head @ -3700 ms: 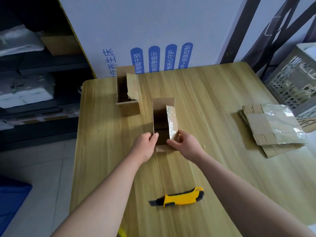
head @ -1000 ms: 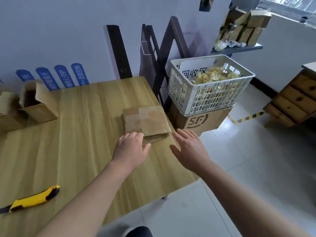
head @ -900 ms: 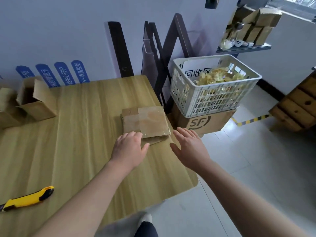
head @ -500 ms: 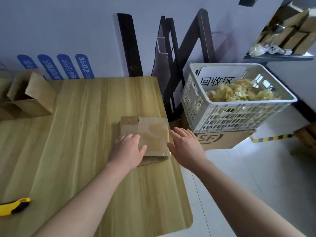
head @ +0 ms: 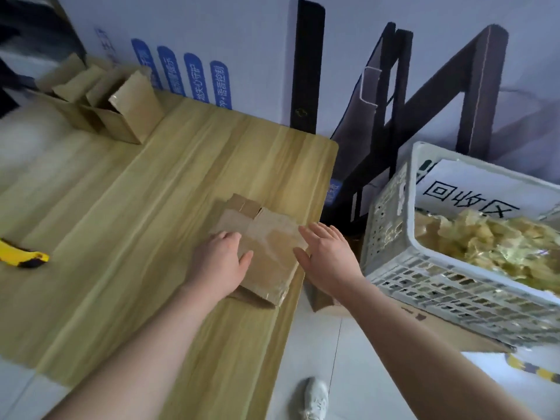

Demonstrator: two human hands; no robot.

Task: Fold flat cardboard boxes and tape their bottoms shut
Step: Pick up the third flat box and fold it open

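A small stack of flat cardboard boxes, the top one glossy with tape, lies near the right edge of the wooden table. My left hand rests on the stack's near left corner, fingers relaxed. My right hand is open with spread fingers at the stack's right edge, touching or just over it. Two folded boxes stand upright with open flaps at the table's far left.
A yellow utility knife lies at the table's left side. A white plastic crate of crumpled tape scraps sits on a cardboard carton to the right, close to the table edge. Dark frame bars lean on the wall behind. A shoe shows below.
The view has tilted and swung; both hands moved slightly forward onto the flat stack. Before that, they left the folded box at the table's left.
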